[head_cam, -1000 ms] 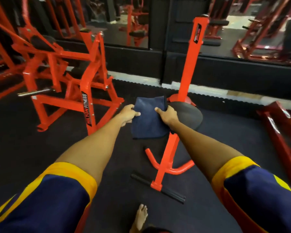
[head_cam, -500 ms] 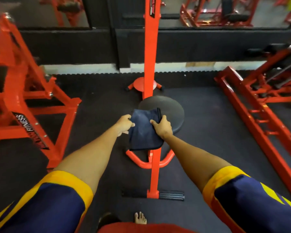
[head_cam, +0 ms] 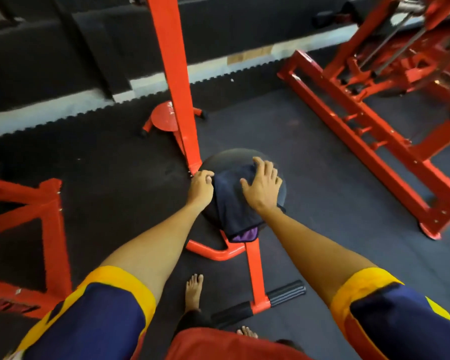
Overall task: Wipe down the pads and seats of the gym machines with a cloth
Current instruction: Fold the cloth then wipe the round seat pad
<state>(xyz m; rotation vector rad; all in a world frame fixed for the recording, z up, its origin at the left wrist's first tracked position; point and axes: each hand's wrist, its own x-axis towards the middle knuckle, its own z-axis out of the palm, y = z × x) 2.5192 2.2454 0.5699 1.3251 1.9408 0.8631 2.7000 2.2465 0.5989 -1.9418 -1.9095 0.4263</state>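
Note:
A dark blue cloth (head_cam: 231, 203) with a purple underside lies draped over the round black seat (head_cam: 226, 159) of an orange machine, its lower end hanging off the near edge. My right hand (head_cam: 261, 187) presses flat on the cloth with fingers spread. At the cloth's left edge my left hand (head_cam: 200, 188) pinches it with curled fingers, next to the orange upright post (head_cam: 177, 81).
The seat's orange base bar (head_cam: 255, 271) with black foot grips runs toward my bare feet (head_cam: 192, 292). Orange machine frames stand at the left (head_cam: 52, 229) and right (head_cam: 361, 120). Black rubber flooring lies all around; a black wall runs along the back.
The cloth, held up in the air by both hands, has come down onto the round seat. My right hand has let go of its edge and spread flat on top.

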